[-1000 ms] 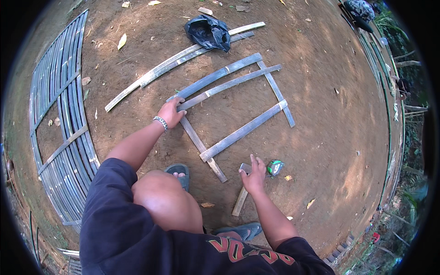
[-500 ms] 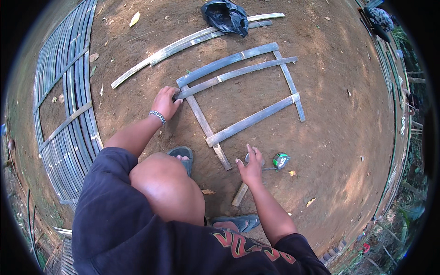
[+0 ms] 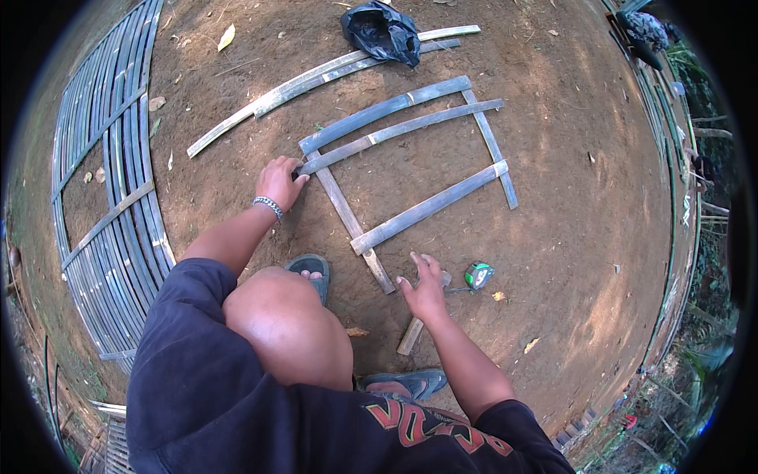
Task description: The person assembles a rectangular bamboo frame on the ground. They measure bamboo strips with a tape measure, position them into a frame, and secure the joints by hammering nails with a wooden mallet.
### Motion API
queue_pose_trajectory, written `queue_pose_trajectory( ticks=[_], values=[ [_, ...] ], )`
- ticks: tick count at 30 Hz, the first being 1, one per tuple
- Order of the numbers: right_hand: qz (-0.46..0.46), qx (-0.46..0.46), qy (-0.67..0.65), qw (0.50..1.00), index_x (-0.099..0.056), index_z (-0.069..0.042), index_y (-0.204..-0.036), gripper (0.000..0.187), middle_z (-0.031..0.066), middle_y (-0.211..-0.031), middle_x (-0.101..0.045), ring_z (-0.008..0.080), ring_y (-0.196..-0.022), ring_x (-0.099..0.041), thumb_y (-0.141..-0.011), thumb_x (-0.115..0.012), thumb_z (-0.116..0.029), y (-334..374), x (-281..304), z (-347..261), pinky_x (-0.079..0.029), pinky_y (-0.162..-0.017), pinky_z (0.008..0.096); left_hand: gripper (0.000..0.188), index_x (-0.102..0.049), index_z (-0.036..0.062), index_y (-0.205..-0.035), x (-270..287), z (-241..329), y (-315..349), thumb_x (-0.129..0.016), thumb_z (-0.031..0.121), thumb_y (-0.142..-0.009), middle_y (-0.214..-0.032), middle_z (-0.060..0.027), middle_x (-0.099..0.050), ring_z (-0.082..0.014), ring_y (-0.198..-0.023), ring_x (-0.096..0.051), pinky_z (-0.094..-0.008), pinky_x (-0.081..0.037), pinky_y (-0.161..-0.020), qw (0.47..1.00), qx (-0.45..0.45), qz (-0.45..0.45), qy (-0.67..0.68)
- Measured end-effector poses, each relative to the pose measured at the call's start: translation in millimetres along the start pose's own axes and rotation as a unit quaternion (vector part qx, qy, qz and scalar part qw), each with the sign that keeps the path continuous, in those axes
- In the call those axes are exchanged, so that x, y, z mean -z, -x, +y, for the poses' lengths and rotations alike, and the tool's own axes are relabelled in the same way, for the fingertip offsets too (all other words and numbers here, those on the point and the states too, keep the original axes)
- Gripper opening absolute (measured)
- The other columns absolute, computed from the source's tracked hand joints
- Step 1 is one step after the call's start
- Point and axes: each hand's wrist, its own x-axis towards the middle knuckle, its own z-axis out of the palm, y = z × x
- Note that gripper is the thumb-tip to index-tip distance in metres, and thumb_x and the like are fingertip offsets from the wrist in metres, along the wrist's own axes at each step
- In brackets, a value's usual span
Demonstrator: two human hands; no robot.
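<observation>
On the bare soil in front of me lies a frame of split bamboo slats. Its long slats are a far slat (image 3: 379, 113), a middle slat (image 3: 426, 122) and a near slat (image 3: 433, 207). They lie across a left crosspiece (image 3: 339, 200) and a right crosspiece (image 3: 489, 146). My left hand (image 3: 278, 182), with a chain bracelet at the wrist, is closed on the left end of the middle slat. Spread fingers show on my right hand (image 3: 425, 288), which is over a hammer-like tool with a wooden handle (image 3: 410, 337). The hand partly hides it.
A green and black tape measure (image 3: 478, 275) lies right of my right hand. Beyond the frame, a black plastic bag (image 3: 382, 33) rests on two long bamboo strips (image 3: 260, 106). A large bamboo slat panel (image 3: 118, 174) lies at left. My sandalled foot (image 3: 312, 272) is near the frame.
My right hand has shifted slightly left, showing more of the tool's grey end. My left hand stays on the middle slat's end. The whole view has moved a little.
</observation>
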Motion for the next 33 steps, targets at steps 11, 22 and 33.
queue_pose_trajectory(
  ticks=[11,22,33],
  values=[
    [-0.016,0.015,-0.001,1.000,-0.053,-0.008,-0.144,0.066,0.0231,-0.148,-0.043,0.0405,-0.139,-0.042,-0.086,-0.079,-0.023,-2.2,-6.8,-1.7,-0.036,-0.117,0.0449,0.035,-0.072,0.0074,-0.111,-2.0,-2.6,-0.9,-0.077,0.030,-0.084,-0.109,-0.0152,-0.068,-0.0354,-0.108,-0.063,-0.0452,-0.050,-0.097,1.000,-0.020,0.021,0.008],
    [-0.029,0.014,0.001,0.999,-0.053,-0.009,-0.145,0.065,0.0239,-0.148,-0.044,0.0407,-0.139,-0.043,-0.087,-0.078,-0.022,-7.4,-14.1,-9.0,-0.035,-0.118,0.0444,0.034,-0.073,0.0100,-0.110,-5.3,-5.0,-2.0,-0.076,0.033,-0.085,-0.108,-0.0145,-0.069,-0.0346,-0.108,-0.064,-0.0451,-0.049,-0.097,1.000,-0.012,0.023,-0.011],
    [-0.039,0.003,0.000,0.999,-0.052,-0.010,-0.146,0.066,0.0231,-0.150,-0.043,0.0407,-0.141,-0.041,-0.086,-0.079,-0.021,-8.1,-19.3,-7.0,-0.035,-0.118,0.0453,0.035,-0.073,0.0093,-0.105,-2.8,-1.5,-6.5,-0.076,0.038,-0.086,-0.107,-0.0150,-0.070,-0.0348,-0.106,-0.065,-0.0456,-0.048,-0.096,1.000,-0.007,0.010,-0.026]
  ],
)
